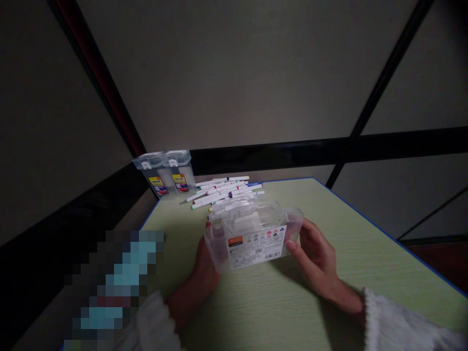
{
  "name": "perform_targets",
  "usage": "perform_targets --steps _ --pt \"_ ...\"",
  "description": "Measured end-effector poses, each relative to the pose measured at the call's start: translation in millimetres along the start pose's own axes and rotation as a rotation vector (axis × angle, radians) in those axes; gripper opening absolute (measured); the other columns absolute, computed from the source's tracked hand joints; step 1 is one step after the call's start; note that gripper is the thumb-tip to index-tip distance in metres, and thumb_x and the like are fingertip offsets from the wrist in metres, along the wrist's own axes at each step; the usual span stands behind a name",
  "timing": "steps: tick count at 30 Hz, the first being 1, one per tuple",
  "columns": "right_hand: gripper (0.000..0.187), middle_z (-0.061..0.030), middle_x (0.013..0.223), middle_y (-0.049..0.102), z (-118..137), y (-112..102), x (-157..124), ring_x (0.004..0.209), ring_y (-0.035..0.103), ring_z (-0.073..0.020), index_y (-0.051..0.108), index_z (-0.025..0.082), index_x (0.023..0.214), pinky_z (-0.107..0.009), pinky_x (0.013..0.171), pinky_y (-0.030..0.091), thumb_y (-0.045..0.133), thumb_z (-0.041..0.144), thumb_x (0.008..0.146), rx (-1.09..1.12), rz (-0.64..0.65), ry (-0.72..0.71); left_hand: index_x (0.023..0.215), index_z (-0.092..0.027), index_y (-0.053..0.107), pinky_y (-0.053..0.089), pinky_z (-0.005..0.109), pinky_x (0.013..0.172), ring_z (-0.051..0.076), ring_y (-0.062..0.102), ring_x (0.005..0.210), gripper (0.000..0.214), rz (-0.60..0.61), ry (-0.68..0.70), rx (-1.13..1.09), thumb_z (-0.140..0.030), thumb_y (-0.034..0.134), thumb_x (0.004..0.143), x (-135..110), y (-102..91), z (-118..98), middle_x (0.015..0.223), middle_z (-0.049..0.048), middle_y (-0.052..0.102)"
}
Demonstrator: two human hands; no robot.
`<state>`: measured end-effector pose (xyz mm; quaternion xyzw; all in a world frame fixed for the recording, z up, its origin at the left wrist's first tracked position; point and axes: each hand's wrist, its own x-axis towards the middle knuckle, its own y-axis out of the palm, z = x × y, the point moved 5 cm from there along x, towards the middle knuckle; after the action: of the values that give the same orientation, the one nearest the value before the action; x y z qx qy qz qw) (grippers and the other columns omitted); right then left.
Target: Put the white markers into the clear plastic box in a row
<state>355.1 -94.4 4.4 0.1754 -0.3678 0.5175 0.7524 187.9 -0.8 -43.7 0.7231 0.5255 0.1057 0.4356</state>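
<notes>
A clear plastic marker case [252, 236] with a printed label on its side is held just above the pale green table [329, 302]. My left hand [204, 265] grips its left end, fingers curled round the case. My right hand [316, 258] clasps its right end, thumb against the labelled side. The case looks empty. Behind it lies a loose pile of white markers [224, 191] with coloured caps.
Two more clear cases [166, 173] with yellow and red labels stand side by side at the table's far left corner. The table has a blue edge [365, 219]. A dark rail and wall panels lie beyond. A blurred patch covers the lower left.
</notes>
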Motion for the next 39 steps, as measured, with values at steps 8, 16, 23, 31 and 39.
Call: perform_targets --steps 8,16,23,31,39 --pt "0.012 -0.0045 0.08 0.053 14.1 3.5 3.7 0.08 0.051 -0.0209 0.05 0.023 0.091 -0.037 0.067 0.044 0.05 0.022 0.08 -0.045 0.148 -0.139 0.07 -0.014 0.058 0.047 0.028 0.057 0.016 0.062 0.057 0.033 -0.085 0.094 0.117 -0.043 0.046 0.079 -4.6 -5.6 -15.6 0.063 0.0033 0.065" --pt "0.022 -0.0041 0.083 0.058 26.7 4.8 5.4 0.086 0.053 -0.0221 0.05 0.025 0.099 -0.042 0.073 0.045 0.05 0.016 0.079 -0.081 0.209 -0.245 0.073 -0.012 0.059 0.049 0.028 0.055 0.017 0.063 0.058 0.034 -0.101 0.105 0.131 -0.041 0.044 0.08 -3.8 -5.7 -21.2 0.063 0.0046 0.066" --pt "0.029 -0.0047 0.096 0.06 20.6 6.3 3.9 0.095 0.053 -0.0238 0.048 0.027 0.105 -0.045 0.079 0.044 0.054 0.018 0.078 -0.081 0.261 -0.226 0.074 -0.012 0.06 0.049 0.027 0.053 0.016 0.062 0.054 0.033 -0.179 0.152 0.106 -0.041 0.045 0.08 -8.3 -2.7 -26.8 0.059 0.0034 0.065" --pt "0.029 -0.0071 0.119 0.048 14.1 2.6 7.8 0.112 0.041 -0.0255 0.048 0.027 0.106 -0.049 0.091 0.034 0.052 0.017 0.079 -0.177 0.158 -0.106 0.073 -0.014 0.061 0.049 0.024 0.051 0.014 0.061 0.05 0.035 -0.192 0.167 0.041 -0.04 0.04 0.083 -11.3 1.7 -23.2 0.056 0.0023 0.064" --pt "0.026 -0.0067 0.116 0.046 -0.6 2.3 10.4 0.111 0.041 -0.0238 0.052 0.028 0.104 -0.044 0.088 0.038 0.052 0.019 0.08 -0.103 0.119 0.019 0.068 -0.014 0.057 0.047 0.024 0.048 0.014 0.06 0.05 0.039 -0.264 0.198 0.076 -0.036 0.03 0.087 -16.6 3.9 -27.7 0.056 0.0023 0.063"
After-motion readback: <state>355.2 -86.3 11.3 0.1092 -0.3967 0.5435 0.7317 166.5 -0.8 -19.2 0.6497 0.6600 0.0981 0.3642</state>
